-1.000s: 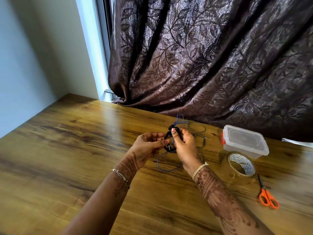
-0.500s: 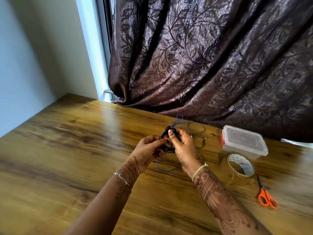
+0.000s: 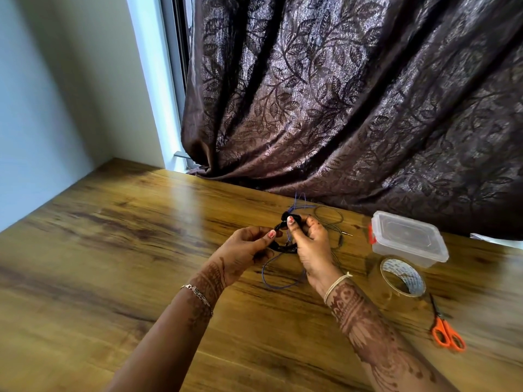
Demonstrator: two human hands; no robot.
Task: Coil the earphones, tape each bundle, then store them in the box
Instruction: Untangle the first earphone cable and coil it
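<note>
The black coil (image 3: 285,215) of earphone cable is held between the two hands, just above the table (image 3: 113,250) and well to the left of the box (image 3: 407,239). The right hand (image 3: 311,246), the one nearer the box, pinches the top of the coil between its thumb and curled fingers, with the thumbnail lying against the black bunch. The left hand (image 3: 243,250), farther from the box, curls round the coil's lower left side, its thumb tip on the cable. Both hands are clamped on the coil. A blue cable (image 3: 263,273) drops from between the hands in a loop that rests on the table, and thin blue strands rise beyond the right hand. A grey earphone (image 3: 341,240) lies loose on the table between the hands and the box, its plug pointing towards the box. The box is clear plastic with its lid on and an orange latch at its left end. A tape roll (image 3: 413,278) lies just in front of the box, and orange scissors (image 3: 447,332) lie nearer the camera than the tape. The fingers hide most of the coil. The earbuds cannot be made out, nor can it be told whether the blue cable belongs to the coil.
</note>
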